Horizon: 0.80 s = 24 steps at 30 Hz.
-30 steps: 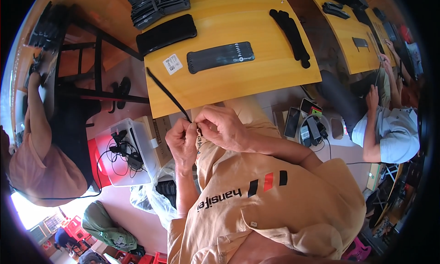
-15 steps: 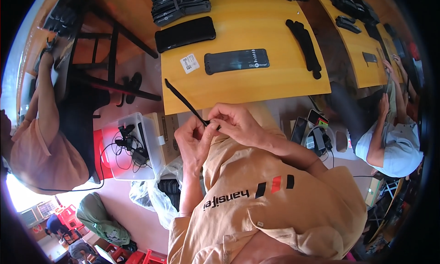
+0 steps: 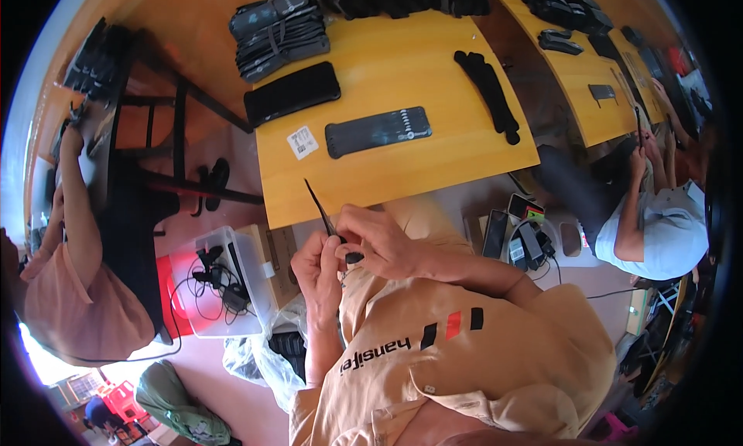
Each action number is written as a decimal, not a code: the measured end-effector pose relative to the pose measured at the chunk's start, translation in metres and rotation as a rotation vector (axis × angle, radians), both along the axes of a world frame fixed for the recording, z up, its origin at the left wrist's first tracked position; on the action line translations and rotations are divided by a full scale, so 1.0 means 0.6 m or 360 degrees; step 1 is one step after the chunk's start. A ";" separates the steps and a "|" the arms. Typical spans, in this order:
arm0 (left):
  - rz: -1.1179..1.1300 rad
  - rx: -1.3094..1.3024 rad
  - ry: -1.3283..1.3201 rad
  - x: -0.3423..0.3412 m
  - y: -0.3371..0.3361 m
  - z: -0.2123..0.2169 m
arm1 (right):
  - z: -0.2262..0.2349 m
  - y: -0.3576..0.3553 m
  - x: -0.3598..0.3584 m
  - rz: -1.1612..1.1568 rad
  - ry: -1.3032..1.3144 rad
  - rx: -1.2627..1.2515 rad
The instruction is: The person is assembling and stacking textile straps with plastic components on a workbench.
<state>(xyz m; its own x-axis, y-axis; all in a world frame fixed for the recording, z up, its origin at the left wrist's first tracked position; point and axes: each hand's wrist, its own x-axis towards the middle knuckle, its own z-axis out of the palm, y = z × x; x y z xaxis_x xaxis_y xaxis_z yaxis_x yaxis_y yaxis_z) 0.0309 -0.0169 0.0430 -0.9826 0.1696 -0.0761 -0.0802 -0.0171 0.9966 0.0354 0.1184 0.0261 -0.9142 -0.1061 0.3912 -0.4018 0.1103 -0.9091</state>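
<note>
In front of my chest, just beyond the table's near edge, both hands work on a thin black strap. Its narrow end sticks up toward the table, and a dark rounded end shows below the fingers. My left hand pinches it from the left, thumb up. My right hand closes on it from the right with bent fingers. The fingers hide the part between them. Nearest on the yellow table lies a flat dark printed package, with a white label to its left.
A folded black cloth piece and a stack of dark packages occupy the table's left. Black straps lie at its right. A clear bin with cables stands below left. Co-workers sit on both sides.
My view has shifted, so the table sits lower and further left. The strap's upper end now looks thinner, turned more edge-on, and its dark rounded end has come into sight below my fingers.
</note>
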 end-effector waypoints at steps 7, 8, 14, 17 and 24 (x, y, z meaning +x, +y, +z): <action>-0.0142 0.0376 -0.0127 0.005 -0.005 0.000 | 0.003 -0.002 0.015 -0.0003 -0.0109 -0.0202; -0.0213 0.0634 -0.0227 0.004 -0.011 0.005 | -0.001 0.001 0.022 0.0095 -0.0517 -0.0556; 0.0140 0.1289 -0.0524 0.000 -0.211 0.001 | 0.047 0.219 -0.009 -0.0932 -0.0686 -0.1701; 0.0088 0.1423 -0.0342 0.003 -0.326 0.014 | 0.043 0.366 0.011 -0.0969 -0.0196 -0.1724; 0.0414 0.0720 -0.0062 -0.024 -0.267 -0.012 | 0.107 0.336 0.031 -0.0501 -0.0251 -0.1172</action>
